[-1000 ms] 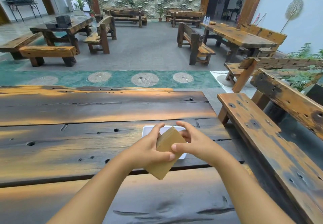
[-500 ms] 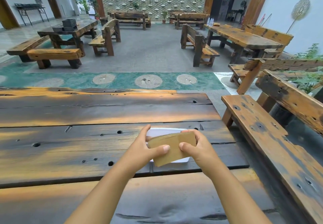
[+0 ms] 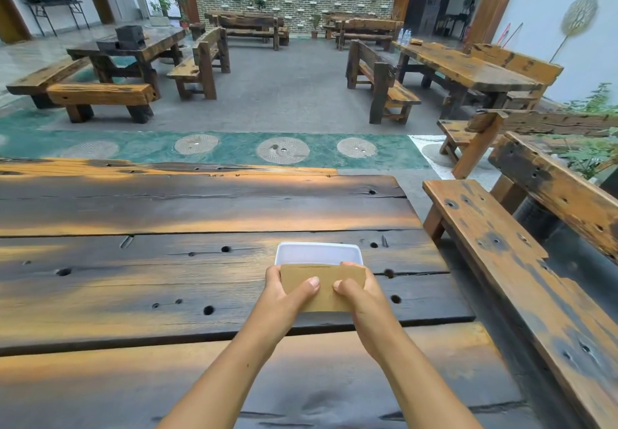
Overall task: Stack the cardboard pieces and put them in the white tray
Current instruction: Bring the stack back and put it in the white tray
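A stack of brown cardboard pieces (image 3: 323,279) lies flat and level over the near half of the white tray (image 3: 317,250), which rests on the dark wooden table. My left hand (image 3: 284,291) grips the stack's left edge, thumb on top. My right hand (image 3: 363,291) grips its right edge the same way. The tray's near part is hidden under the cardboard; I cannot tell whether the stack touches the tray.
The plank table (image 3: 167,278) has holes and gaps between boards. A wooden bench (image 3: 521,278) runs along the right side, close to the table's end. Other tables and benches stand farther back on the grey floor.
The stack was tilted on edge between my hands; it has since been turned flat and lowered over the tray. My view has shifted slightly.
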